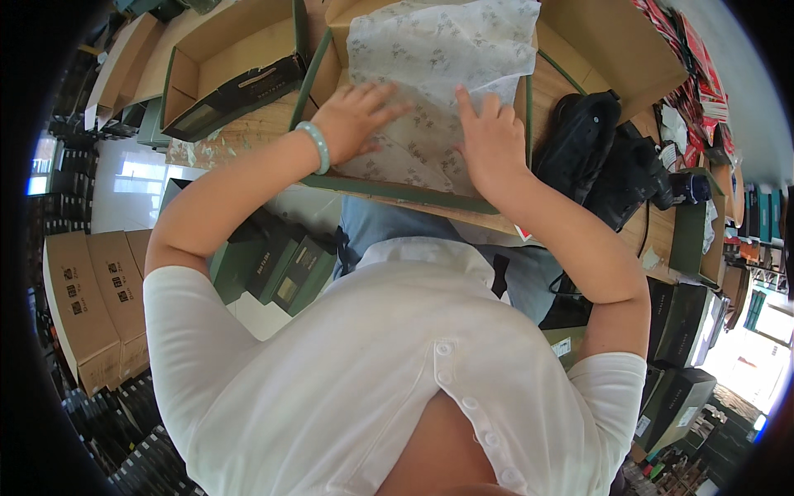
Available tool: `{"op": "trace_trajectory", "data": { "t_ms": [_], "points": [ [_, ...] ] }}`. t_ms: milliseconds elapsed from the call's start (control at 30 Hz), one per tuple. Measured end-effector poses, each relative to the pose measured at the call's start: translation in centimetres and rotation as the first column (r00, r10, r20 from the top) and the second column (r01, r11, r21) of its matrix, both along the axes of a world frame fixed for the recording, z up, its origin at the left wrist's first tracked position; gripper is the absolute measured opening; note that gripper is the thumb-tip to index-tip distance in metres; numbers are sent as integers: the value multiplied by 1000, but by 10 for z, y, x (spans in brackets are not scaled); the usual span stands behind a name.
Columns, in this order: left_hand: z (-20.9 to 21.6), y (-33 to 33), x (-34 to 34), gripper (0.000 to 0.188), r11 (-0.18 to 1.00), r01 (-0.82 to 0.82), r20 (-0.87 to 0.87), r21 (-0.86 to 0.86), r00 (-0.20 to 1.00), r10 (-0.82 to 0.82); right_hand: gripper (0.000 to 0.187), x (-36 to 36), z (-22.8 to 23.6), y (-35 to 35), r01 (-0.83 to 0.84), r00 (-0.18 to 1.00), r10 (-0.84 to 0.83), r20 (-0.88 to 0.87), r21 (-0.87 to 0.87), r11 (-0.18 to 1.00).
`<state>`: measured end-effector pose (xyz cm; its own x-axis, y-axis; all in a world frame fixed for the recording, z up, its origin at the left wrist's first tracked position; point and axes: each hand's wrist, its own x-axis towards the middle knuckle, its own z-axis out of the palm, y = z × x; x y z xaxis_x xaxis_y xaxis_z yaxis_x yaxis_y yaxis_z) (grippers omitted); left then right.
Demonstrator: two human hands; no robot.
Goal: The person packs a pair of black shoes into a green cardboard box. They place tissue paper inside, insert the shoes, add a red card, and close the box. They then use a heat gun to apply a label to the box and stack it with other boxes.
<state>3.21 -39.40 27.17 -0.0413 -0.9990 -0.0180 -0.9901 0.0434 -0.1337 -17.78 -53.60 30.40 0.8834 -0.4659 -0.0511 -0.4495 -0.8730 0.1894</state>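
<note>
A green-edged cardboard box (397, 192) lies open on the table in front of me. It is lined with thin white tissue paper (438, 50) bearing a small grey print, creased and spread up to the far side. My left hand (356, 120), with a pale bracelet at the wrist, rests over the paper near the box's left wall, fingers spread and slightly blurred. Over the right part of the paper is my right hand (494, 140), its index finger stretched out and the others loosely apart. Neither hand grips anything. Whatever lies beneath the paper is hidden.
Another open box (236, 83) stands at the left of the wooden table (211, 147). Right of my box lie a black shoe (579, 136) and another black item (628, 178) of unclear kind. Brown cartons (99, 298) and dark green boxes (281, 269) stand lower left.
</note>
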Motion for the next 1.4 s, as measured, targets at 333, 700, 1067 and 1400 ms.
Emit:
{"op": "trace_trajectory", "data": {
  "t_ms": [333, 700, 1067, 1400],
  "points": [
    [-32, -9, -15, 104, 712, -74, -49, 698, 987, 151, 117, -4, -62, -18, -209, 950, 239, -200, 162, 964],
    [-18, 14, -27, 30, 899, -39, -299, 436, 936, 185, 36, -28, -72, 5, -300, 943, 330, -38, 329, 895],
    [-6, 50, -56, 42, 841, -42, -246, 539, 948, 204, 31, -59, -68, 44, -269, 934, 329, -137, 336, 903],
    [-4, 34, -51, 75, 832, -134, -425, 538, 810, 405, 57, -22, -48, 13, 156, 986, -72, -154, 655, 739]
  ]
}}
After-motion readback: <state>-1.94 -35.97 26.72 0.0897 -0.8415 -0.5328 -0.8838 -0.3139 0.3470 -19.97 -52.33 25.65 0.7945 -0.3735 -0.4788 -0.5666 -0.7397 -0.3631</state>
